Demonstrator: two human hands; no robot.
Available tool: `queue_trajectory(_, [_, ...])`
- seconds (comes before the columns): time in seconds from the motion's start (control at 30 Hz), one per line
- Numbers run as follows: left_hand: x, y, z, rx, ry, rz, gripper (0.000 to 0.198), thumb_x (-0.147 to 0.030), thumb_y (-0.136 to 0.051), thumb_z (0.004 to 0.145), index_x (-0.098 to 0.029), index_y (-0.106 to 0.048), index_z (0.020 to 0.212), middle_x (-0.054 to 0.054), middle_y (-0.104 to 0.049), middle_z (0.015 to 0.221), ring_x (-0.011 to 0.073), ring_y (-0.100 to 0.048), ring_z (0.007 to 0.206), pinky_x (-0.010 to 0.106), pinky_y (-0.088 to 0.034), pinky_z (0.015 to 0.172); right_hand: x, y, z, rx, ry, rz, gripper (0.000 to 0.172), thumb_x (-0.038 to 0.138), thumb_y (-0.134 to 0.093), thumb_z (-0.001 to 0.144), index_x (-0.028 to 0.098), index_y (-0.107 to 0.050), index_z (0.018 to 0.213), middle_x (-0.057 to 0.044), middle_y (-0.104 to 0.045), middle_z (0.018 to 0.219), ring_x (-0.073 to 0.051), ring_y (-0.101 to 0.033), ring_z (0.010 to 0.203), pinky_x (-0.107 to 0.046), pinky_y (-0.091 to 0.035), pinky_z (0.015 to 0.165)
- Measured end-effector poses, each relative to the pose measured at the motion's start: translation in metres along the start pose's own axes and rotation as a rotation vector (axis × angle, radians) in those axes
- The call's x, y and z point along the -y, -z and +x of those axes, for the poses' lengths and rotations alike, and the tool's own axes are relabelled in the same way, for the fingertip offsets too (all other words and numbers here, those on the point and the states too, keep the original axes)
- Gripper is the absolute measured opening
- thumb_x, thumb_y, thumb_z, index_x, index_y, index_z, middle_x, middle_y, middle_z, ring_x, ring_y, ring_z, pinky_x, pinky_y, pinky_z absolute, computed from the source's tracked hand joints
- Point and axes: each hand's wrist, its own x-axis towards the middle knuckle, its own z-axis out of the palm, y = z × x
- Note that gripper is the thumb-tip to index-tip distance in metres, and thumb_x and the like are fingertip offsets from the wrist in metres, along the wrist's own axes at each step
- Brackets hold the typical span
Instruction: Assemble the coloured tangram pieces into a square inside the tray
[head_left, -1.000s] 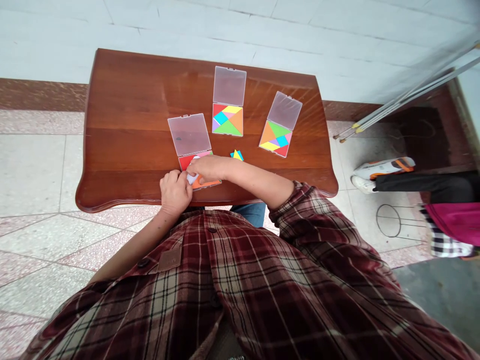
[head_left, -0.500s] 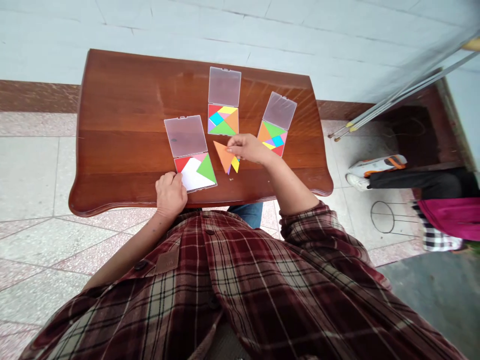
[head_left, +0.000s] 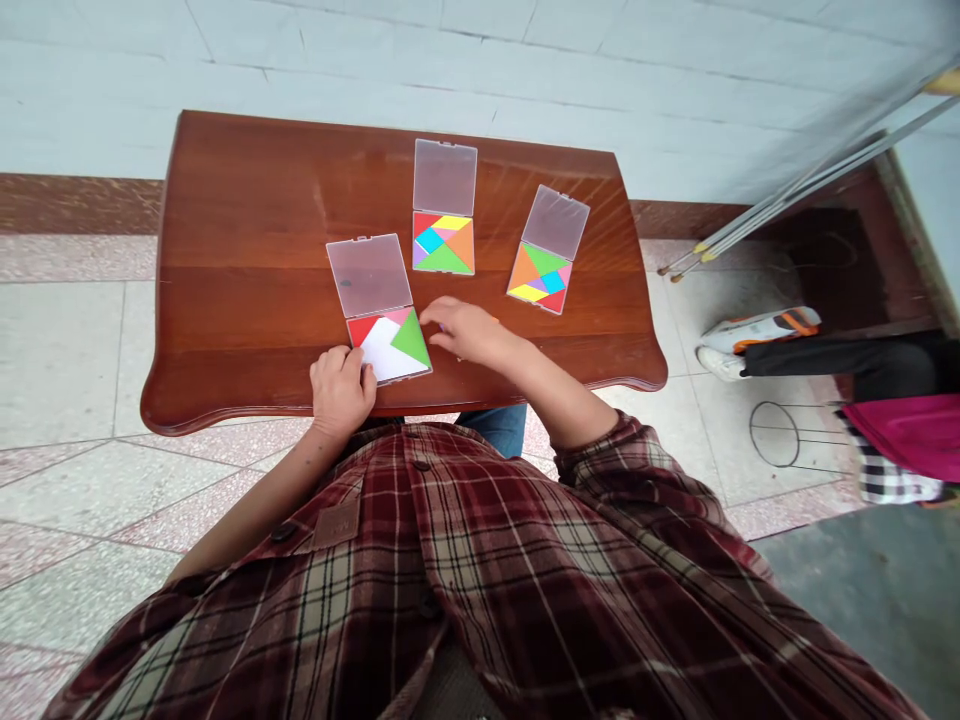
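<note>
My left hand [head_left: 341, 388] is at the near left corner of the nearest tangram case [head_left: 370, 275], fingers curled over its edge and holding it. The case lies open, with a red triangle [head_left: 361, 328], a pink piece [head_left: 396, 315] and a green triangle [head_left: 412, 341] around a bare white area [head_left: 384, 357]. Just right of the case is my right hand [head_left: 469, 332], thumb and index finger apart. A bit of a purple piece [head_left: 442, 328] shows between them, and an orange sliver [head_left: 495, 320] peeks out behind the hand. Other loose pieces are hidden beneath it.
Two more open tangram cases, one at the back middle [head_left: 445, 178] and one at the right [head_left: 556, 222], hold full coloured sets. The brown wooden table [head_left: 247, 260] stands against a pale wall. Crutches [head_left: 780, 195] and a seated person's leg [head_left: 810, 360] are at the right.
My right hand has moved left and nearer to me, letting go of the orange triangle and covering the loose pieces. My left hand stays at the case's corner.
</note>
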Motion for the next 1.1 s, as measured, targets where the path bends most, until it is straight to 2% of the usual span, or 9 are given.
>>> queue_trajectory(0.07, [-0.001,0.001,0.0,0.004,0.005,-0.008,0.035,-0.032,-0.046,0.09,-0.013,-0.066,0.112,0.017,-0.061,0.11,0.0315,-0.053,0.101,0.044,-0.037,0.086,0.018,-0.005,0.013,0.145,0.126,-0.072,0.037,0.009,-0.063,0.084,0.016,-0.062,0.12,-0.011,-0.059,0.133,-0.022,-0.059,0.116,-0.032,-0.045,0.095])
queue_trajectory(0.17, [-0.003,0.002,0.001,0.02,0.022,-0.021,0.035,-0.029,-0.046,0.089,-0.013,-0.065,0.114,0.017,-0.06,0.11,0.0317,-0.053,0.102,0.044,-0.037,0.086,0.031,-0.011,0.032,0.24,0.204,-0.227,0.04,0.018,-0.067,0.085,0.017,-0.058,0.124,-0.013,-0.055,0.139,-0.025,-0.057,0.12,-0.033,-0.046,0.091])
queue_trajectory(0.3, [-0.002,0.0,0.002,0.052,0.044,-0.01,0.038,-0.025,-0.045,0.087,-0.012,-0.064,0.118,0.019,-0.059,0.114,0.0327,-0.053,0.103,0.046,-0.038,0.086,0.036,-0.01,0.047,0.32,0.259,-0.365,0.041,0.032,-0.068,0.087,0.016,-0.057,0.123,-0.012,-0.061,0.126,-0.025,-0.062,0.109,-0.031,-0.043,0.081])
queue_trajectory(0.43, [-0.003,-0.003,0.002,0.056,0.051,0.006,0.041,-0.021,-0.044,0.086,-0.01,-0.062,0.121,0.02,-0.058,0.115,0.0333,-0.052,0.103,0.046,-0.038,0.086,0.04,-0.006,0.051,0.384,0.293,-0.408,0.039,0.036,-0.068,0.086,0.016,-0.059,0.118,-0.01,-0.064,0.119,-0.022,-0.063,0.097,-0.028,-0.037,0.07])
queue_trajectory(0.6, [-0.005,-0.001,0.002,0.069,0.064,0.026,0.042,-0.021,-0.045,0.084,-0.011,-0.063,0.121,0.018,-0.059,0.113,0.0327,-0.052,0.103,0.046,-0.038,0.086,0.046,0.003,0.05,0.436,0.288,-0.397,0.025,0.034,-0.068,0.085,0.015,-0.066,0.102,-0.009,-0.065,0.115,-0.017,-0.061,0.085,-0.027,-0.028,0.063])
queue_trajectory(0.77, [-0.004,-0.002,0.003,0.07,0.083,-0.013,0.042,-0.021,-0.047,0.083,-0.013,-0.062,0.121,0.019,-0.058,0.114,0.0337,-0.052,0.104,0.047,-0.038,0.087,0.044,0.01,0.048,0.455,0.218,-0.276,0.022,0.03,-0.074,0.08,0.016,-0.068,0.096,-0.005,-0.069,0.099,-0.014,-0.057,0.075,-0.025,-0.029,0.062])
queue_trajectory(0.83, [-0.004,-0.002,0.003,0.07,0.078,-0.021,0.042,-0.021,-0.046,0.083,-0.012,-0.062,0.121,0.019,-0.058,0.114,0.0342,-0.052,0.104,0.047,-0.038,0.087,0.039,0.012,0.046,0.48,0.176,-0.199,0.019,0.024,-0.075,0.077,0.017,-0.069,0.094,-0.002,-0.07,0.091,-0.013,-0.056,0.072,-0.024,-0.031,0.062])
queue_trajectory(0.97, [-0.004,-0.002,0.003,0.041,0.062,-0.012,0.041,-0.02,-0.046,0.084,-0.012,-0.063,0.12,0.019,-0.059,0.112,0.0338,-0.052,0.104,0.047,-0.038,0.087,0.023,0.021,0.036,0.385,0.126,0.104,0.014,0.007,-0.068,0.076,0.017,-0.067,0.086,0.001,-0.069,0.083,-0.01,-0.057,0.069,-0.022,-0.037,0.066])
queue_trajectory(1.1, [-0.003,-0.001,0.002,0.032,0.057,0.0,0.04,-0.02,-0.045,0.085,-0.011,-0.064,0.119,0.019,-0.059,0.113,0.0337,-0.053,0.104,0.047,-0.038,0.087,-0.004,0.037,0.018,0.138,-0.142,0.445,0.008,0.01,-0.061,0.081,0.018,-0.062,0.085,0.004,-0.061,0.07,-0.007,-0.053,0.058,-0.022,-0.041,0.061])
